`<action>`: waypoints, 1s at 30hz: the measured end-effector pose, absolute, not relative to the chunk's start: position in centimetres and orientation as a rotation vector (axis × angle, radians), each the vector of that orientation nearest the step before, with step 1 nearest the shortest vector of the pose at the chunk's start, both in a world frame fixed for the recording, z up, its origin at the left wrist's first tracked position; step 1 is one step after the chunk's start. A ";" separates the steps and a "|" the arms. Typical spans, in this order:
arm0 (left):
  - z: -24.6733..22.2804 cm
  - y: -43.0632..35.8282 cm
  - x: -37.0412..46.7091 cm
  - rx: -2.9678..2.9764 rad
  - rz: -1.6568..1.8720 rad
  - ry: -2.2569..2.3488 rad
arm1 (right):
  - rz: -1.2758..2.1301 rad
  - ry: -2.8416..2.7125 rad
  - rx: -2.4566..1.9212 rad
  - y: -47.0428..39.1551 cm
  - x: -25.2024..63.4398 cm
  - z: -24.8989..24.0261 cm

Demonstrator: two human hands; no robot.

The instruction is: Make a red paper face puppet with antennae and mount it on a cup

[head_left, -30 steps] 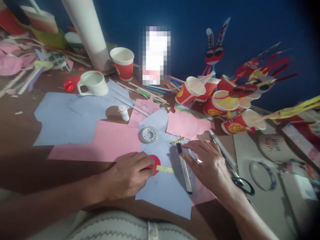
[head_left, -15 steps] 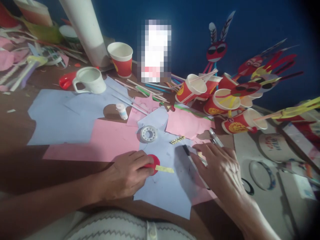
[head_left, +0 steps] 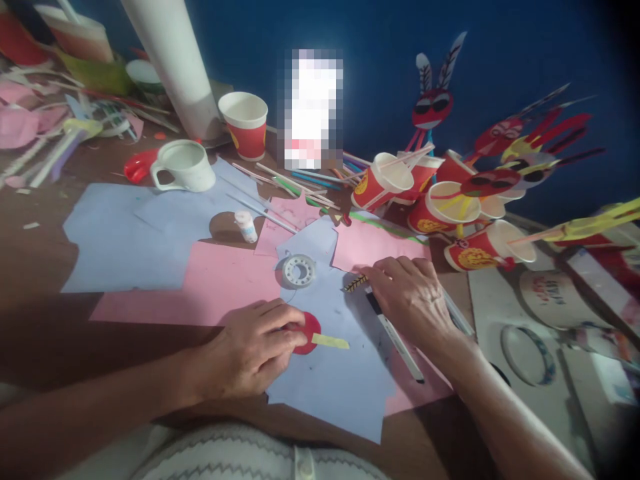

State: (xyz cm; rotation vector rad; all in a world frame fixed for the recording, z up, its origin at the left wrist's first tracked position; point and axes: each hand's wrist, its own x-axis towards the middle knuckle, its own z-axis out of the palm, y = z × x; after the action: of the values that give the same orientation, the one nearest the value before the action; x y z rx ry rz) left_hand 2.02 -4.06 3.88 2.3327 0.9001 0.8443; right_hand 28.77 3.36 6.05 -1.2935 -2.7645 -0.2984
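Note:
My left hand grips the edge of a red paper disc with thumb and fingers, low over blue paper. A pale yellow paper strip sticks out from the disc's right side. My right hand has its fingertips closed on the end of a small yellow paper piece with black leaf-like marks. Just below that hand lies a white marker with black ends. A white tape roll rests between the hands, farther back.
Pink paper lies at left. Behind are a small white bottle, a white mug, a red paper cup and several straws. Cups with red paper figures stand at right, near a bracelet.
My right hand has moved up and left, off the marker area, onto the marked yellow piece. The marker now shows fully along its length. My left hand stays on the red disc.

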 end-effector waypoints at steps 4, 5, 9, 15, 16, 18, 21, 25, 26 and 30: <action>3.8 -4.0 2.1 2.280 0.879 0.918 | -0.198 -2.697 -1.277 3.6 28.9 5.8; 3.9 -4.0 2.1 2.264 0.885 0.925 | -0.146 -2.649 -1.275 3.4 28.8 5.9; 5.2 -4.1 2.3 2.085 0.896 0.934 | 0.392 -2.328 -1.294 1.3 27.4 7.3; 7.2 -3.6 2.8 1.751 0.864 0.950 | 0.701 -2.122 -1.402 -0.4 26.5 8.2; 7.2 -3.5 2.8 1.729 0.868 0.951 | 0.568 -2.170 -1.401 -0.1 27.0 8.0; 7.1 -3.5 2.8 1.712 0.870 0.954 | 0.270 -2.309 -1.417 0.9 28.1 7.5; 6.9 -3.6 3.0 1.701 0.847 0.946 | -0.056 -2.507 -1.456 2.0 29.2 7.0; 7.0 -3.6 3.3 1.683 0.829 0.937 | -0.179 -2.643 -1.411 2.5 28.6 6.5; 7.0 -3.6 3.4 1.676 0.821 0.942 | -0.194 -2.664 -1.408 2.7 28.4 6.4; 7.5 -3.3 3.7 1.613 0.756 1.013 | -0.078 -2.632 -1.411 2.8 27.6 6.2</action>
State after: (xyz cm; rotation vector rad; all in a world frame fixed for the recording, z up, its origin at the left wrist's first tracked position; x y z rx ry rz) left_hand 3.73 -3.26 7.48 1.6135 1.0128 0.7560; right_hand 27.58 2.79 6.24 -1.4113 -2.6318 -0.0783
